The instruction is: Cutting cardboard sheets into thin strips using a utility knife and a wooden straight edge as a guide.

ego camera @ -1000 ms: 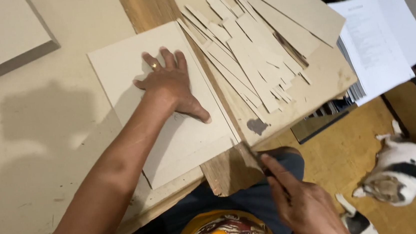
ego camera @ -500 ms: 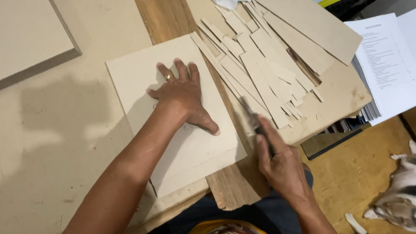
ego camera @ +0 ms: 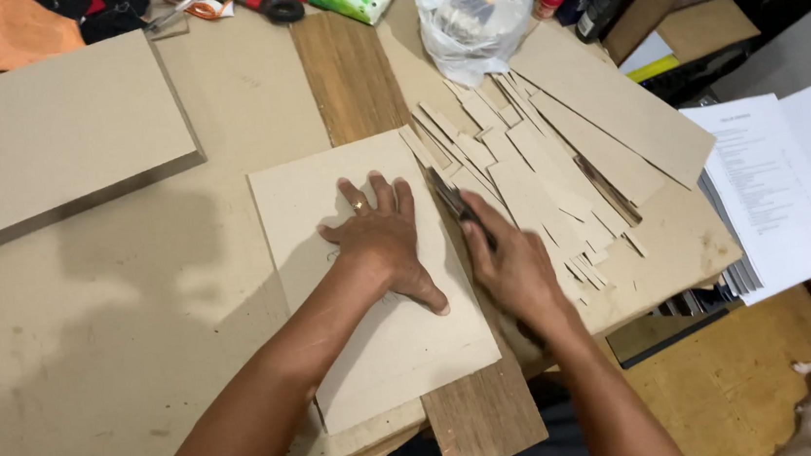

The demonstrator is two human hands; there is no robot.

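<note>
L hand [ego camera: 383, 245] flat on matte cardboard sheet [ego camera: 376, 338], R hand [ego camera: 517, 267] grips knife [ego camera: 458, 209]

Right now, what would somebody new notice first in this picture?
Two hands in the middle: the left hand presses flat on a cardboard sheet, and the right hand holds a dark cutting tool at the sheet's right edge. Right of them sits a heap of cardboard strips, with a knotted plastic bag behind it.
</note>
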